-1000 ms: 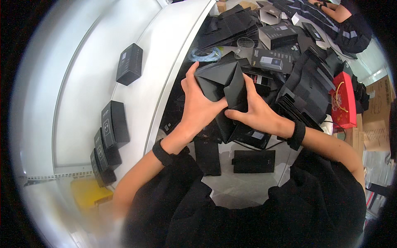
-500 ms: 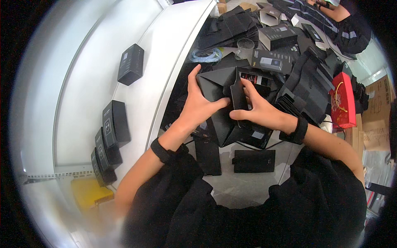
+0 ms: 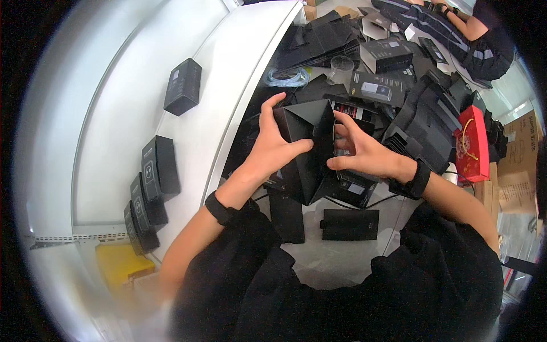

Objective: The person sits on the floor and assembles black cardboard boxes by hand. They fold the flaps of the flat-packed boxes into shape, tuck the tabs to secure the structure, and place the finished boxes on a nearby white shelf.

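Note:
Both hands hold a half-folded black cardboard box [image 3: 305, 176] in front of me, its open side toward me and creased triangular panels showing inside. My left hand [image 3: 268, 142] grips the left wall, thumb reaching over the opening and fingers along the outside. At the right wall, my right hand [image 3: 373, 157] has its thumb near the edge and its fingers curled by the upper right corner; part of them is hidden. Below the box lie two flat black cardboard pieces, one narrow [image 3: 286, 219] and one wider with a tab [image 3: 350, 224].
On the white shelf [image 3: 228, 74] at left stand several finished black boxes [image 3: 160, 168]. Beyond my hands spreads a pile of flat black cartons [image 3: 325, 43], with a clear plastic cup [image 3: 342, 65] and a blue cable coil [image 3: 286, 77]. A red gift bag [image 3: 473, 145] stands right. Another person's arm [image 3: 470, 27] shows far right.
The flap standing up at the box's right side has swung out of the opening, which looks wider now. My right thumb has shifted slightly right; the left hand has barely moved.

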Action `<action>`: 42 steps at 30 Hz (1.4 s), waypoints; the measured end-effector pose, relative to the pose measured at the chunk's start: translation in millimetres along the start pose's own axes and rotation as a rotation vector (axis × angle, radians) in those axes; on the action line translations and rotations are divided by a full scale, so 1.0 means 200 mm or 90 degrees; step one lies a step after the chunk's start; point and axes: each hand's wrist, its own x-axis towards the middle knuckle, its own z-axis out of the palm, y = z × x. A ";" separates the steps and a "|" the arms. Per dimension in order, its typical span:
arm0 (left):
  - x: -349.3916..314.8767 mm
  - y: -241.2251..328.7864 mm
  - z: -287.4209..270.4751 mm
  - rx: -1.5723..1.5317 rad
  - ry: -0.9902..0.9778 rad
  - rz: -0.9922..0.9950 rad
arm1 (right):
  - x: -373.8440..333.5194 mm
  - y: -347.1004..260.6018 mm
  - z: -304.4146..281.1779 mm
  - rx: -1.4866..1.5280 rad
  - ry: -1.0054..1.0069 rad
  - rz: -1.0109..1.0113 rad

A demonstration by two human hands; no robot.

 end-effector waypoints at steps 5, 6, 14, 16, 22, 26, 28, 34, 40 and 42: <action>-0.02 0.02 0.01 -0.022 0.006 0.004 | 0.00 0.02 0.01 -0.044 0.032 -0.038; -0.02 0.03 0.01 -0.051 0.008 0.000 | 0.00 0.03 0.01 -0.047 0.043 -0.049; -0.03 0.09 0.00 -0.165 0.020 -0.051 | 0.01 0.01 0.02 0.011 0.031 -0.030; -0.04 0.11 0.01 -0.184 0.017 -0.061 | 0.00 0.01 0.02 0.037 0.035 -0.014; -0.03 0.12 0.02 -0.174 -0.002 -0.054 | 0.00 0.02 0.00 0.074 0.050 0.007; -0.04 0.13 0.04 -0.181 -0.005 -0.052 | 0.02 0.01 0.06 -0.051 0.112 -0.042; -0.03 0.16 0.05 -0.178 -0.004 -0.062 | 0.01 0.00 0.07 -0.116 0.138 -0.068; -0.03 0.11 0.06 -0.180 -0.020 -0.034 | 0.01 -0.01 0.10 -0.207 0.194 -0.089; -0.04 0.16 0.09 -0.172 -0.025 -0.060 | 0.00 -0.03 0.09 -0.262 0.206 -0.122; -0.04 0.14 0.08 -0.175 -0.020 -0.054 | 0.00 -0.06 0.09 -0.271 0.189 -0.082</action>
